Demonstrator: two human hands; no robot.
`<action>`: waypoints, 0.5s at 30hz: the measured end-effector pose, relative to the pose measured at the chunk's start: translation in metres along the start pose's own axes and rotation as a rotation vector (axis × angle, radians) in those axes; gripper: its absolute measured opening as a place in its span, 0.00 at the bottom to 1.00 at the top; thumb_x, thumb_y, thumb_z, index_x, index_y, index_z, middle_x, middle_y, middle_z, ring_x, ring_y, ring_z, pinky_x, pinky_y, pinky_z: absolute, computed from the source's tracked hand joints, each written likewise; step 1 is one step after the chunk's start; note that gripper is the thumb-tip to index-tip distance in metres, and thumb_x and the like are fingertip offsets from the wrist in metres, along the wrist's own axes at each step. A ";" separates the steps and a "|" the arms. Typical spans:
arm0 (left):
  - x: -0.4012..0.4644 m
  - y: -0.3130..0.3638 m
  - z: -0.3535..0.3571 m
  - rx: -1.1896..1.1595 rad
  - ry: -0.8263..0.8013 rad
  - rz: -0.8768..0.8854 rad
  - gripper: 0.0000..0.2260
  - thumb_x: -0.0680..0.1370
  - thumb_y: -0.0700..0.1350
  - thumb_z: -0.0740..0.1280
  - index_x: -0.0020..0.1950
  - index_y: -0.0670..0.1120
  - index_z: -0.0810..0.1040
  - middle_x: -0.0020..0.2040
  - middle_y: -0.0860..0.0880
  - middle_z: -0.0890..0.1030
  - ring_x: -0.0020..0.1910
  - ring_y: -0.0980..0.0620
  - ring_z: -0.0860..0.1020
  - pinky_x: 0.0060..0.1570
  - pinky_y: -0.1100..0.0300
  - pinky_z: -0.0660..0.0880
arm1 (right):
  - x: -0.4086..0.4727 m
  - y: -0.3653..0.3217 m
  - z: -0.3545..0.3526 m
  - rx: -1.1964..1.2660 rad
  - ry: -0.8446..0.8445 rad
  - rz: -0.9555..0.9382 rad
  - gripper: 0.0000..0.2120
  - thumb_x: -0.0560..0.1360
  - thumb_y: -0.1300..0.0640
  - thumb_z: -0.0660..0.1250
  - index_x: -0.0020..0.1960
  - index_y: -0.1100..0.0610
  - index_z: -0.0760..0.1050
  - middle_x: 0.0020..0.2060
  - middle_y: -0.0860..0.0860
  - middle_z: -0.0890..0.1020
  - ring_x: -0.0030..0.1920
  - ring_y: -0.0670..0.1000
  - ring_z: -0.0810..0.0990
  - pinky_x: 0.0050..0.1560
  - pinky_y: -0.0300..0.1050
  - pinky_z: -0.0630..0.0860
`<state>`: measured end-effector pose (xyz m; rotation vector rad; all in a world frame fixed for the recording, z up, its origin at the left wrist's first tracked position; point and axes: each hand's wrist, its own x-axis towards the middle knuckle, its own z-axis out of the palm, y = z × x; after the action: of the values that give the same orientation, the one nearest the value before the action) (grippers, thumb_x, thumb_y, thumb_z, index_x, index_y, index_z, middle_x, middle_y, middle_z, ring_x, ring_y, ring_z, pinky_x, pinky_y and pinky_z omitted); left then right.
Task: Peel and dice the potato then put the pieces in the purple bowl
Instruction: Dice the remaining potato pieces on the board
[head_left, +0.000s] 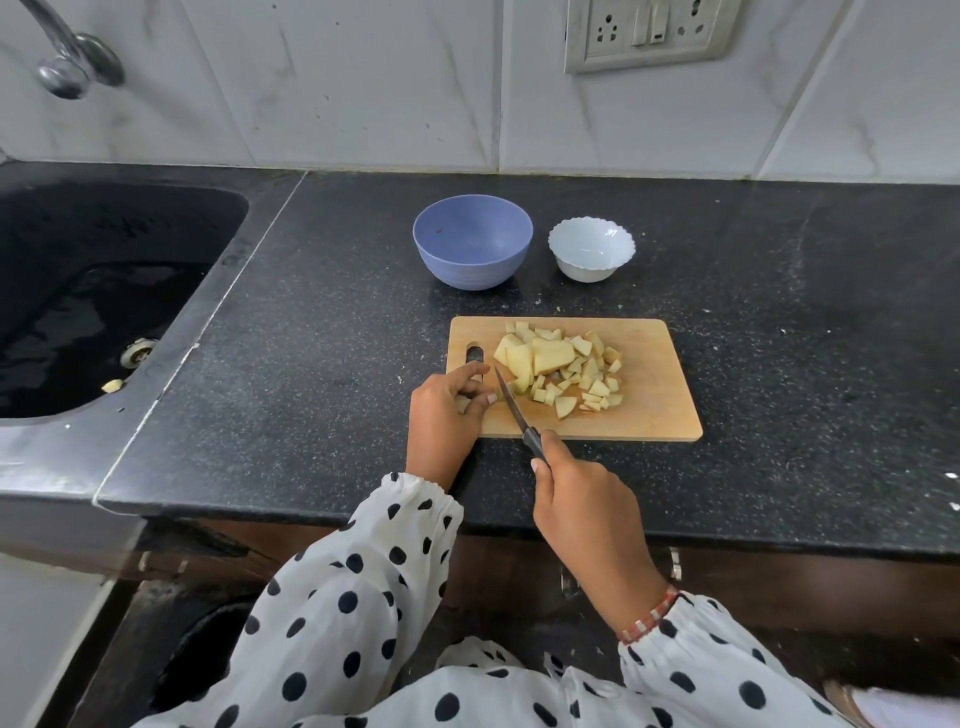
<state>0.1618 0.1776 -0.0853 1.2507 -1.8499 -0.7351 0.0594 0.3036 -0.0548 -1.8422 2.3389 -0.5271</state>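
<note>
Right hand (582, 499) grips knife (514, 410) by handle, blade tip on cutting board (654, 410). Left hand (447, 410), fingers curled round a small potato bit at board's left edge. Diced potato (561, 369) piled mid-board w/ bigger chunks. Purple bowl (472, 247) behind board, white bowl (592, 249) just beside it.

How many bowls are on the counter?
2. The purple bowl sits behind the cutting board, and the white scalloped bowl stands just to its right. No others show.
</note>
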 end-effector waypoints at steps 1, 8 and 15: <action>0.000 -0.001 0.000 0.004 0.002 0.002 0.12 0.71 0.39 0.72 0.54 0.45 0.80 0.39 0.52 0.83 0.44 0.57 0.76 0.46 0.82 0.61 | 0.001 0.000 0.003 -0.004 0.000 -0.003 0.21 0.82 0.51 0.49 0.74 0.53 0.58 0.45 0.50 0.81 0.44 0.49 0.80 0.37 0.39 0.69; 0.001 0.001 0.000 0.062 0.022 0.061 0.11 0.70 0.39 0.72 0.52 0.45 0.81 0.38 0.54 0.83 0.41 0.61 0.72 0.47 0.83 0.58 | 0.002 -0.006 0.005 -0.050 -0.017 0.017 0.21 0.82 0.52 0.50 0.73 0.55 0.59 0.41 0.51 0.81 0.40 0.51 0.81 0.34 0.43 0.72; 0.000 0.001 0.001 0.082 0.038 0.075 0.12 0.69 0.39 0.73 0.51 0.45 0.80 0.36 0.53 0.83 0.41 0.57 0.76 0.47 0.81 0.58 | -0.006 -0.002 0.007 -0.128 -0.042 -0.021 0.21 0.82 0.54 0.52 0.73 0.57 0.59 0.42 0.51 0.82 0.40 0.51 0.82 0.33 0.43 0.69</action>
<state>0.1602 0.1776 -0.0848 1.2312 -1.9019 -0.5965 0.0648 0.3073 -0.0609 -1.9139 2.3790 -0.3448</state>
